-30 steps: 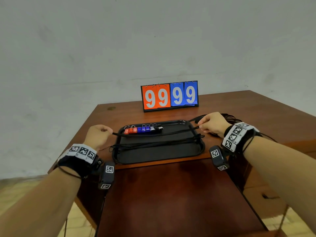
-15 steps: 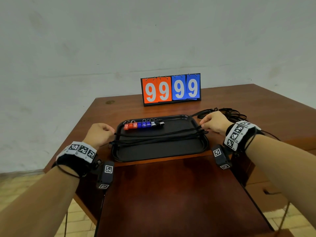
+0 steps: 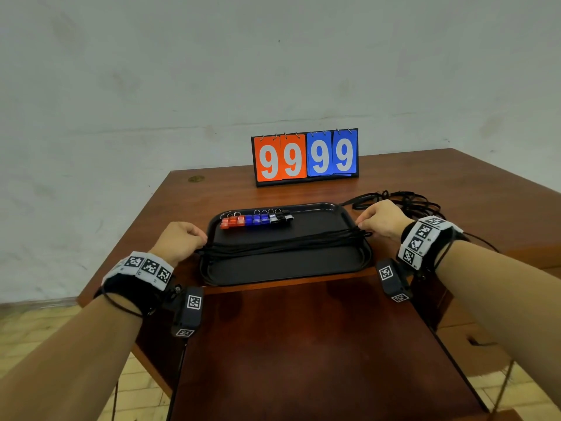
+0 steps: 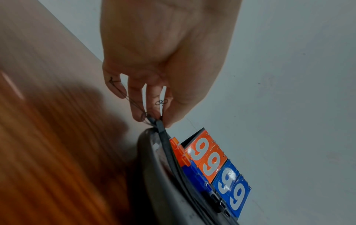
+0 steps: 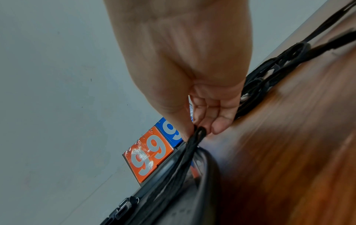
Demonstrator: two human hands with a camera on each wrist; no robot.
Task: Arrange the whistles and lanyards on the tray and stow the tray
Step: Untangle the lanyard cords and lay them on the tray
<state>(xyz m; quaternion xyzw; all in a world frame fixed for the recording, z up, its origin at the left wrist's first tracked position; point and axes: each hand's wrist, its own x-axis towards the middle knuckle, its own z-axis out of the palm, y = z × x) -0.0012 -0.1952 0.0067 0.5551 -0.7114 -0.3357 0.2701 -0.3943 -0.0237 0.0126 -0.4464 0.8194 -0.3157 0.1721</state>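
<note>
A black tray (image 3: 285, 268) lies on the wooden table. Along its far edge runs a row of whistles (image 3: 256, 220), red, then blue, then black. Black lanyards (image 3: 285, 243) stretch across the tray's middle from rim to rim. My left hand (image 3: 182, 238) pinches a lanyard's left end (image 4: 159, 122) at the tray's left rim. My right hand (image 3: 379, 221) pinches its right end (image 5: 199, 132) at the right rim. The tray (image 4: 154, 175) shows in both wrist views (image 5: 208, 167).
A scoreboard (image 3: 305, 156) reading 99 99 stands behind the tray. A tangle of more black lanyards (image 3: 403, 202) lies on the table behind my right hand. The table's near part is a lower brown surface (image 3: 303, 344).
Both hands have lowered the stretched lanyard from above the tray onto the bundle lying across it. The hands now sit at the tray's rims.
</note>
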